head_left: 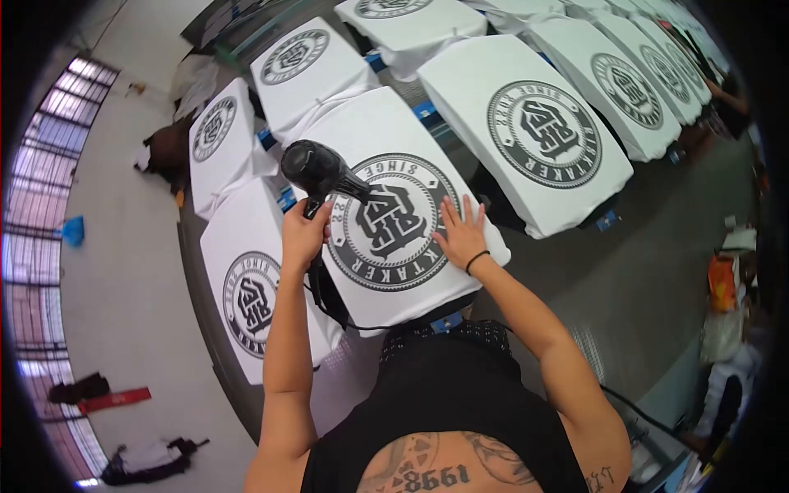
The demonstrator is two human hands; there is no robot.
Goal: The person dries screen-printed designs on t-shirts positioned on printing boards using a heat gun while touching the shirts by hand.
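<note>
My left hand (304, 235) is wrapped round the handle of a black hair dryer (316, 168). Its nozzle points right, just above the round dark-grey print (393, 220) on a white T-shirt (355, 123). The shirt is stretched over a board in front of me. On the right edge of that print, my right hand (463, 236) lies flat with its fingers spread, a dark band round the wrist. A black cord hangs below the dryer and runs along the near edge of the shirt.
Several more boards carry white shirts with the same print, such as the shirt on the right (501, 90) and the one at lower left (222, 238). Bags and an orange package (722, 283) lie at far right. Barred windows (37, 238) line the left wall.
</note>
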